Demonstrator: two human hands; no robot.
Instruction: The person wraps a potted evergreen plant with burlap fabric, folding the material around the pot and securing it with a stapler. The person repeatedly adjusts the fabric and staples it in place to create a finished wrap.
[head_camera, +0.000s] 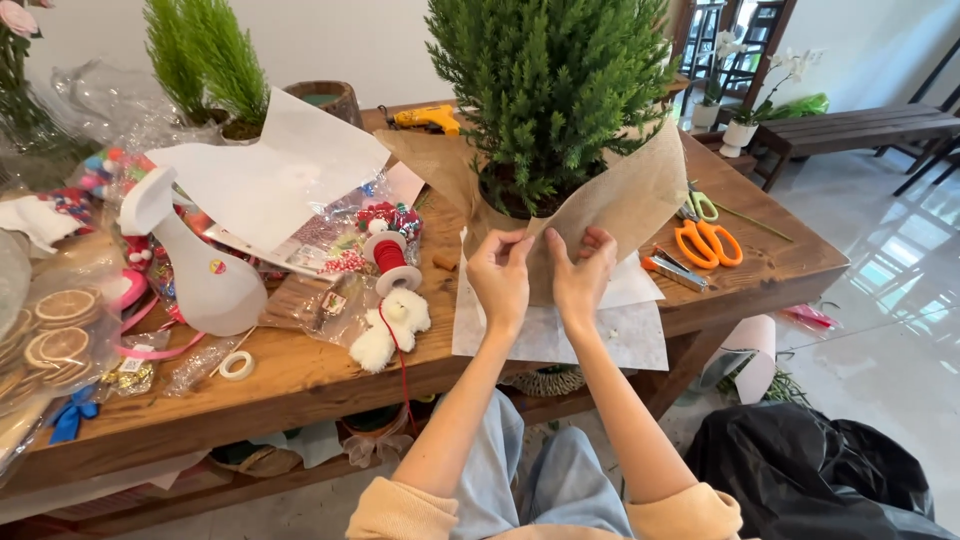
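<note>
A wooden table (300, 375) fills the near left. Far right, a dark bench (850, 128) stands on a glossy pale floor (880, 300). White wall (330, 40) behind.

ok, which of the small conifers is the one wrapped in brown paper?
The big central conifer: brown kraft paper surrounds its pot, pinched by both hands' fingers. The two slimmer conifers at back left stand unwrapped.

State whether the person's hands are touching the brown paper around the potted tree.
Touching: the head view shows the left hand and right hand pinching the brown paper.

Matt brown kraft paper (640, 195) around the potted conifer, thin white tissue sheet (560, 335) beneath, on a grained, satin-finished wooden counter (300, 375).
</note>
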